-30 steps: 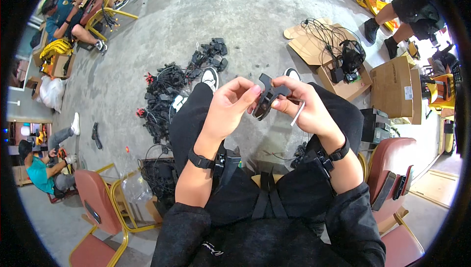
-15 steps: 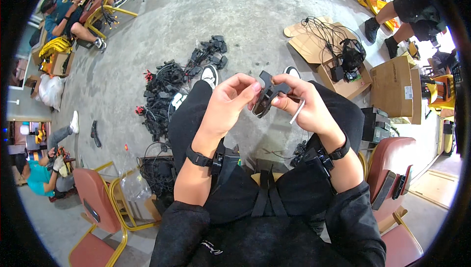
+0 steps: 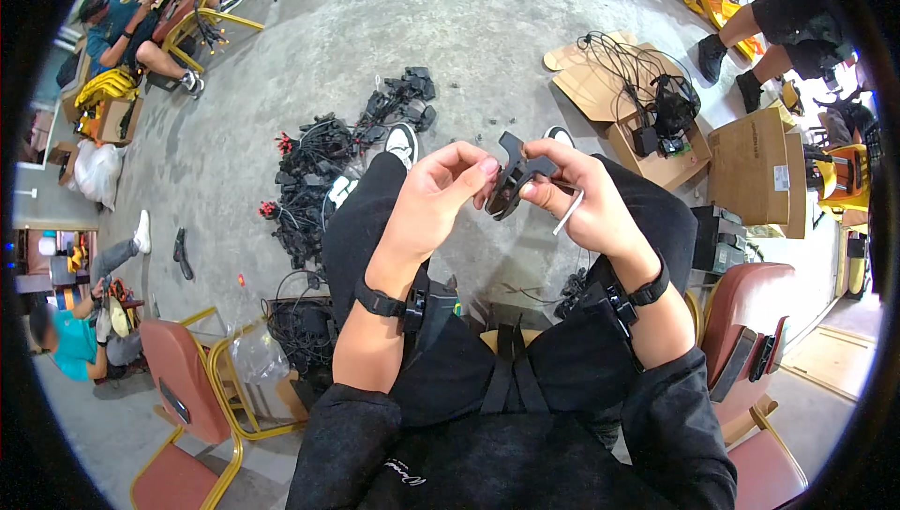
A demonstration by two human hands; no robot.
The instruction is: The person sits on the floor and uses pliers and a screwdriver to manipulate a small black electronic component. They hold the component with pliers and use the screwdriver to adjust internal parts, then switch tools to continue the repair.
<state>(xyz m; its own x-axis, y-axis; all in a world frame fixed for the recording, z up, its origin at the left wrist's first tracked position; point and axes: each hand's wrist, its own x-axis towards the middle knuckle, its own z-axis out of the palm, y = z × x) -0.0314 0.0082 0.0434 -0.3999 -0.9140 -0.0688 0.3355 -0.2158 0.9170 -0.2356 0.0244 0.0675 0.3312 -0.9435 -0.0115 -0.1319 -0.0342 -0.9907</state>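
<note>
Between my knees, above the concrete floor, I hold a dark, angular plastic part in both hands. My left hand pinches its left side between thumb and fingertips. On the other side, my right hand is closed on the part with thumb and index finger. A thin, light-coloured hex key sticks out of my right hand, lying across the palm side. The part's underside is mostly hidden by my fingers. Black strapped devices sit on both wrists.
A heap of black cabled devices lies on the floor left of my feet. To the right stand an open cardboard box with cables and another carton. Chairs flank me; other people sit at the left, and one stands at far right.
The dark part has tilted slightly in my hands, and the hex key has turned a little. My arms stay in nearly the same place. A person at lower left has moved their hands.
</note>
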